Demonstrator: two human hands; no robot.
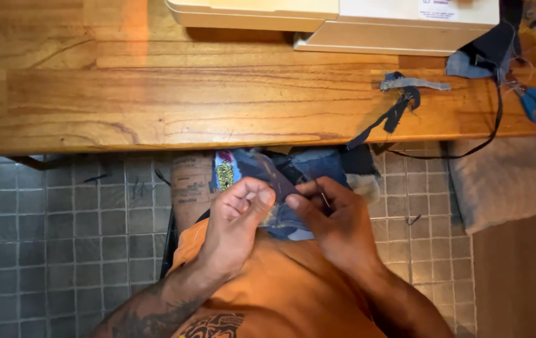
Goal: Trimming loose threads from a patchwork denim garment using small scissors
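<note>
White label (pixel 441 9): seen at the far right, on top of the cream machine (pixel 399 25); rectangular, with small dark print, cut off by the frame edge.
Brown package (pixel 191 184): found under the near edge of the wooden table (pixel 155 100), left of centre; cardboard-coloured, upright, printed in dark ink.
Patterned tag (pixel 224 172): placed just right of the brown package; narrow, blue-edged, with yellow figures.

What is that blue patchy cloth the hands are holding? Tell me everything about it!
The patchwork cloth looks like denim scraps in dark and light blue joined together. It lies crumpled over the person's lap, just below the wooden table edge. The left hand pinches it from one side and the right hand from the other; a thin needle-like thing shows at the right fingers. Its lower part is hidden behind the hands.
</note>
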